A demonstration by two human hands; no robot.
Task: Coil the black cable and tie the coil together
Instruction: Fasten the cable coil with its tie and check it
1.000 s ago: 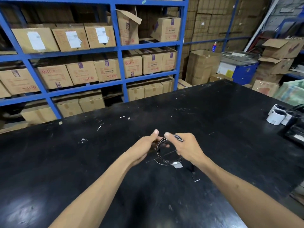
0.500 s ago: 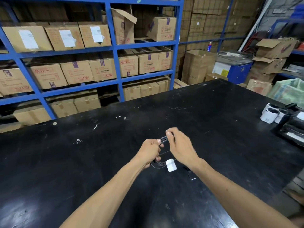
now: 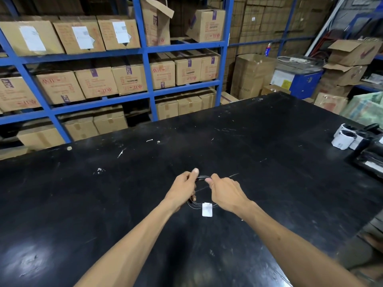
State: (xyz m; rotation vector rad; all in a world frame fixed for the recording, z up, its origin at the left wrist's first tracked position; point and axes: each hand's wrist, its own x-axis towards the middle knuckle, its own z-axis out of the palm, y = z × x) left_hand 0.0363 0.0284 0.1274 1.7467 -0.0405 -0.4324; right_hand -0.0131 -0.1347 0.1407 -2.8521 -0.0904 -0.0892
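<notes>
Over the middle of the black counter, both hands are holding the cable up as a small coil, clear of the surface or barely above it — which of the two the view does not settle. The left hand is clenching the coil's left side, thumb pressing on top at the far arc, probably so the loops are staying stacked instead of springing apart. The right hand is pinching the same far arc just beside that thumb, fingers curled under; its grip looks suited to feeding or wrapping a loose end around the bundle, though the end itself is too thin to pick out. A white tag is hanging from the near arc, between the wrists, likely turned downward to be kept out of the working zone. Judging by the neat ring, coiling seems largely done and tying is the step in hand — no knot or wrap is showing yet. Well apart, at the right edge, white rolls are sitting untouched.
</notes>
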